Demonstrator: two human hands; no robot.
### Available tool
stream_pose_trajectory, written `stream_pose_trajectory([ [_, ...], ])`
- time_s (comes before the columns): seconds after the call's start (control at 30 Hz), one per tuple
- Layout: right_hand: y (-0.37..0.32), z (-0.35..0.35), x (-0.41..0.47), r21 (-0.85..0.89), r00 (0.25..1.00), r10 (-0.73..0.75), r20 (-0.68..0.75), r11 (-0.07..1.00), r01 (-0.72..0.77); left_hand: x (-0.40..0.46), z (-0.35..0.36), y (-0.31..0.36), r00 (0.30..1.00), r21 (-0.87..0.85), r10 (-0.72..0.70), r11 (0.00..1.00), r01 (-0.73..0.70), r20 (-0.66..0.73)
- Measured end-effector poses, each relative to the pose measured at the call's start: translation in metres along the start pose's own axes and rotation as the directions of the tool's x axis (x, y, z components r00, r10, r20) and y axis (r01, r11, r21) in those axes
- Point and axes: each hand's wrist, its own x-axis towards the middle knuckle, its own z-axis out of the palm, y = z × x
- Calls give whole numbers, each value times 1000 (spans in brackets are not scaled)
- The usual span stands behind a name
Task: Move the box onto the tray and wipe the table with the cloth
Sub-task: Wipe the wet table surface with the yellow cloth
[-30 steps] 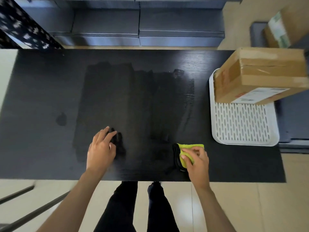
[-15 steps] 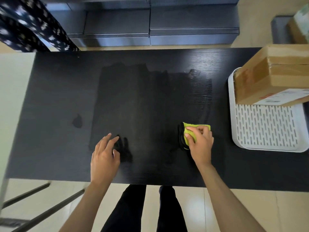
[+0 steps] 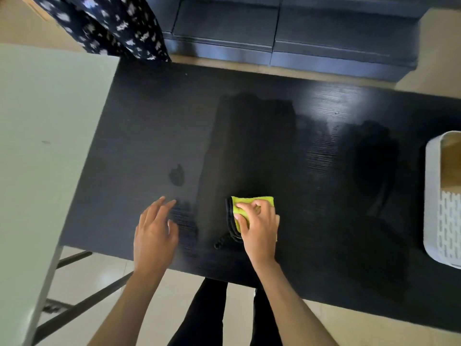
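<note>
My right hand (image 3: 259, 226) presses a folded yellow-green cloth with a black edge (image 3: 243, 204) flat on the black table (image 3: 154, 126), near its front edge. My left hand (image 3: 154, 233) rests open on the table just left of the cloth, fingers spread. A broad wet streaked patch darkens the middle of the table. At the right border the white slotted tray (image 3: 432, 196) shows only its left rim, with a sliver of the cardboard box (image 3: 451, 166) standing in it.
A small dark wet spot (image 3: 177, 174) lies left of the wiped patch. A pale green table (image 3: 42, 146) adjoins on the left. Dark blue drawers (image 3: 274, 28) stand behind, and a dark patterned fabric (image 3: 107, 23) hangs at the top left.
My right hand has slid the cloth leftward over the table toward my left hand. The view has turned left, so tray and box have moved to the right border.
</note>
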Motion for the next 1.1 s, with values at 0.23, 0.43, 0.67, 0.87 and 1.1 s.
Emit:
stream_pose_trajectory([
  [0.23, -101, 69, 11, -24, 1000, 9, 17, 1000, -9, 18, -21, -39, 995, -75, -92, 993, 89, -39],
  [0.43, -124, 87, 42, -47, 1000, 9, -26, 999, -10, 33, -33, -57, 995, -73, -89, 994, 85, -45],
  [0.67, -99, 65, 72, -12, 1000, 12, -22, 1000, -12, 46, -24, -31, 1000, -25, 12, 1000, -12, 1],
  [0.87, -25, 15, 75, -34, 997, 57, -60, 998, -59, 46, 4, 24, 995, -18, 95, 995, -95, 26],
  [1.1, 90, -68, 60, -47, 989, 119, -83, 991, -123, 36, 52, 112, 984, 10, 164, 986, -165, 66],
])
